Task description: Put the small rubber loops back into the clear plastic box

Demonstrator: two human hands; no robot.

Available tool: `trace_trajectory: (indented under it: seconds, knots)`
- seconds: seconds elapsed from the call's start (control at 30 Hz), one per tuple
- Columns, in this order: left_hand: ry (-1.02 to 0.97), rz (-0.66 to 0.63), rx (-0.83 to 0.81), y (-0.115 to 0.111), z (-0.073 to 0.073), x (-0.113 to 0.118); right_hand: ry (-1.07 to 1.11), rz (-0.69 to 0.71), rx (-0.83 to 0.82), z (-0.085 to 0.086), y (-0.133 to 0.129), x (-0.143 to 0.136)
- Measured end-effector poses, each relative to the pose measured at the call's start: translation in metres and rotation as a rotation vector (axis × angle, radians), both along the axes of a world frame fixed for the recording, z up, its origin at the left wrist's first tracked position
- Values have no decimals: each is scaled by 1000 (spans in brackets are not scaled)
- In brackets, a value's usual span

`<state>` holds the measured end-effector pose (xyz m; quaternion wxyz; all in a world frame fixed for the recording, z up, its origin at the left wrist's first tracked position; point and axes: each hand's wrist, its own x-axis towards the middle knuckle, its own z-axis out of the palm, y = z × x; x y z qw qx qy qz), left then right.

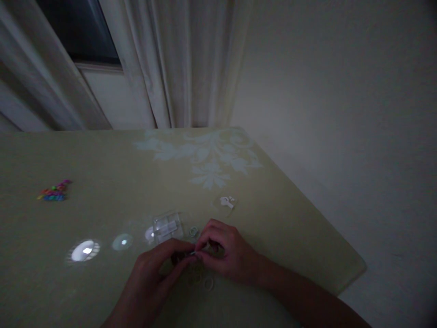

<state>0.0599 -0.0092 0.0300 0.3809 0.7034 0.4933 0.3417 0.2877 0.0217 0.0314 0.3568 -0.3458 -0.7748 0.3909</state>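
The person's left hand (152, 269) and right hand (234, 250) are bare, and so is the right forearm (297, 289), tapering toward the wrist (262, 271).

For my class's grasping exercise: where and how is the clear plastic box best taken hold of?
Probably pinch the far edge, coming from above: the clear plastic box lies low, its straight far edge exposed, while the left hand partly hides its near edge.

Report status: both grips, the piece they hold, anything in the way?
Left grip, right grip: both pinching, fingertips together. Small piece between them, mostly hidden, can't identify. Transparent box beyond left grip, pale ring nearside; neither visibly blocking.
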Motion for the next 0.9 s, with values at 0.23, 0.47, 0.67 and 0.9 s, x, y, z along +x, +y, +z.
trace_trajectory:
  seconds: [0.23, 0.47, 0.67, 0.9]
  knots:
    - [16, 230, 146, 7, -7, -11, -167, 115, 146, -8, 0, -1]
    - [-57, 233, 28, 8, -4, -9, -434, 226, 296, -13, 3, 4]
    - [-22, 265, 67, 9, 0, -3, -457, 193, 219, -8, 10, 10]
    - [83, 236, 174, 12, -8, -9, -420, 178, 159, 1, 11, 13]
